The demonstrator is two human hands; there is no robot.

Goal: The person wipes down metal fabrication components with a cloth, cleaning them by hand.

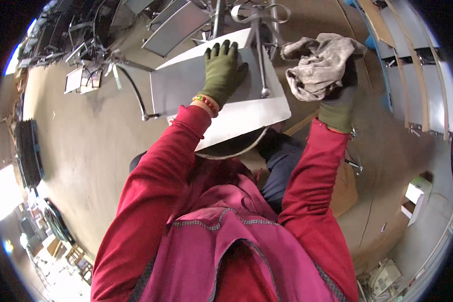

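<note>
My left hand [222,74], in an olive work glove with dark fingertips, lies flat with fingers stretched on a grey panel [178,90]. Beneath the panel is a white board [241,119] with rounded corners. A thin metal rod with a rounded end [265,92] crosses the panel to the right of this hand, and a dark curved metal arm [136,90] stands at its left edge. My right hand [341,100], gloved alike, grips a crumpled, stained pale cloth [317,68] in the air right of the board. The cloth hides most of its fingers.
Another grey panel with metal fittings [178,31] is just beyond the board, with a white strap loop [260,14] beside it. Many dark metal frames [60,30] are piled at far left. Grey panels separated by cardboard strips [407,65] stand at right. A white box [416,200] sits lower right.
</note>
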